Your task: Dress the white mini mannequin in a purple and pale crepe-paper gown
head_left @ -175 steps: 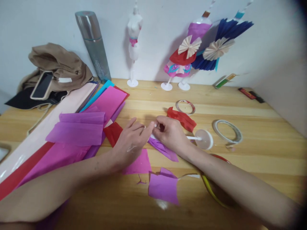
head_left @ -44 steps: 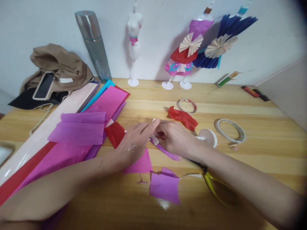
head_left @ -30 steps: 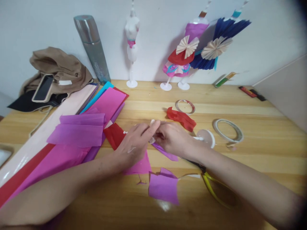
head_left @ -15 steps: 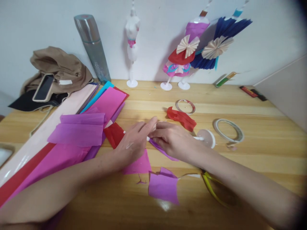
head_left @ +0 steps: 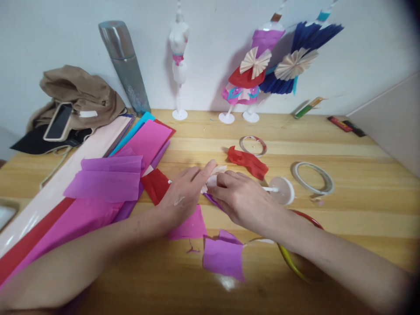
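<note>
A small white mannequin [head_left: 284, 191] lies on its side on the table, its round base to the right and its neck tip to the left. My left hand [head_left: 184, 187] is closed over its upper part, thumb stretched along the body. Fingers bent, my right hand [head_left: 236, 189] pinches pale crepe paper [head_left: 219, 170] at the mannequin's middle; the fingertips are partly hidden. Below them a purple paper strip [head_left: 211, 200] peeks out. A red paper piece [head_left: 155, 186] and a pink one [head_left: 189, 224] lie by my left hand, a purple square [head_left: 223, 257] nearer me.
Stacked coloured paper [head_left: 108, 179] covers the left side. Along the wall stand a flask [head_left: 126, 70], a bare mannequin [head_left: 179, 57] and two dressed ones [head_left: 251, 72] [head_left: 295, 61]. Tape rolls [head_left: 313, 178] and a red scrap [head_left: 247, 162] lie right; yellow-handled scissors [head_left: 290, 260] sit under my right forearm.
My right hand has shifted slightly, and more of the pale paper shows between my hands. Less of the purple strip is visible below them. The left hand stays nearly in place.
</note>
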Demonstrator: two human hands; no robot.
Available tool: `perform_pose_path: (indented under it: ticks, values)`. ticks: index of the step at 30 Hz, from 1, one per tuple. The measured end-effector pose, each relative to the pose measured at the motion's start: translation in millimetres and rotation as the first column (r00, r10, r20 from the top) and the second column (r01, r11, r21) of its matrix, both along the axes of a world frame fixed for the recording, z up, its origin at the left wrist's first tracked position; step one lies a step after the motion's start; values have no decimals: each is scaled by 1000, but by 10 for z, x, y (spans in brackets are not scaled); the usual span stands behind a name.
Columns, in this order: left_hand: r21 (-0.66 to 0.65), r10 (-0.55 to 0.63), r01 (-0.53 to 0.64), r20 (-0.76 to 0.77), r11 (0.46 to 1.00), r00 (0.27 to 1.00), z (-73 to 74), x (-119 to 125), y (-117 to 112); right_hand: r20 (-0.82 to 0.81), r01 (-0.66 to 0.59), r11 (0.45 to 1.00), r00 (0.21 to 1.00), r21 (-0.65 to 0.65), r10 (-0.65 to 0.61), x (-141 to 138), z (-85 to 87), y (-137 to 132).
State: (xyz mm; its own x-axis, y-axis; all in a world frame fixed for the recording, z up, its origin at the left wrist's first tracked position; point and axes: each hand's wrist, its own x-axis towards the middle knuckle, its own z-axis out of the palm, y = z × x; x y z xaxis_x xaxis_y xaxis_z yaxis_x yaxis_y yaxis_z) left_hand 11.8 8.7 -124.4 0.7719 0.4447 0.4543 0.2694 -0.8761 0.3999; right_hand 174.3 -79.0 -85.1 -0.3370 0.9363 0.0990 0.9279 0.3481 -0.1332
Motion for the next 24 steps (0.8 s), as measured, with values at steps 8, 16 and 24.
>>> perform_pose_path:
  ticks: [8,16,24]
  values:
    - [17,-12,13,-41,1000,999,-44,-33,2,-394,5,1000,919,-9,-8,140,-9,27]
    - [11,-33,33,72,999,997,-74,-18,25,-302,53,985,953,166,-1,0,2,133]
    - [-2,-46,46,131,999,990,-19,10,19,-282,4,966,957,258,71,-2,-139,175]
